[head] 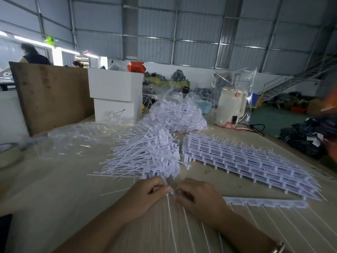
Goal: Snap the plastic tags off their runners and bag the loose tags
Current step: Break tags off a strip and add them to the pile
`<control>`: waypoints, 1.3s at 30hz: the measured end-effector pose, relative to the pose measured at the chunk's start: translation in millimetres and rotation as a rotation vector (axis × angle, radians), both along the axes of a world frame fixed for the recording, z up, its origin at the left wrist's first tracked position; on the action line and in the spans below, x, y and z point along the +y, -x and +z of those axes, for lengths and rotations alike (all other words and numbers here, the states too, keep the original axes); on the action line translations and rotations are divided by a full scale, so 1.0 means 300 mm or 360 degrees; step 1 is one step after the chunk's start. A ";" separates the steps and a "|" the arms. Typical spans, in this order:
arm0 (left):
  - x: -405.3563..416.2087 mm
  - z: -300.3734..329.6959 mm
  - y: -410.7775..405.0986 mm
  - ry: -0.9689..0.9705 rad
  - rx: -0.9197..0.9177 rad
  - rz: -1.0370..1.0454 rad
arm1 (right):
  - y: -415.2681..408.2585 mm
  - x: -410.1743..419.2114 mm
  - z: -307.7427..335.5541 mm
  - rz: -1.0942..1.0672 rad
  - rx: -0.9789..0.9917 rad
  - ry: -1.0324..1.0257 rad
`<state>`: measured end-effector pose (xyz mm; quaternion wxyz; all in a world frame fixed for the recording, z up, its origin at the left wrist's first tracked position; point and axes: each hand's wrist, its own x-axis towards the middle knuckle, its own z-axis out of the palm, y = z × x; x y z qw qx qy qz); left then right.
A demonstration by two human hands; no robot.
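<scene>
My left hand [145, 195] and my right hand [199, 196] meet at the table's near middle, each pinching part of a white tag strip [264, 202] whose runner stretches to the right and whose thin tails run toward me. The left fingers pinch one tag [168, 189] at the strip's left end. Just beyond my hands lies a pile of loose white tags [151, 156]. A stack of whole tag strips on runners [246, 161] lies to the right. A clear bag stuffed with tags [178, 114] sits farther back.
A flat clear plastic bag [78, 137] lies at the left, a tape roll [9, 154] at the far left edge. White boxes [114, 94], a brown board [51, 95] and a cream kettle [231, 105] stand at the back. A person works at the far left.
</scene>
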<state>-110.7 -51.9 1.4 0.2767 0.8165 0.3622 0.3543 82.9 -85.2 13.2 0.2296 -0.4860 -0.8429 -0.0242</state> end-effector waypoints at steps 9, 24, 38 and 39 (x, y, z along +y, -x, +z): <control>-0.007 0.016 0.026 -0.0056 -0.0061 -0.0129 | -0.024 0.012 -0.001 -0.0175 0.0548 0.0171; -0.004 0.009 0.000 -0.0538 0.0091 0.0026 | -0.007 -0.011 -0.002 0.0122 0.0250 0.0044; -0.021 0.019 0.024 -0.0351 -0.0023 0.0036 | -0.079 0.004 0.023 -0.0161 0.0800 0.0328; -0.019 0.021 0.023 -0.0367 -0.0004 0.0071 | -0.087 -0.001 0.022 -0.0174 0.0698 0.0298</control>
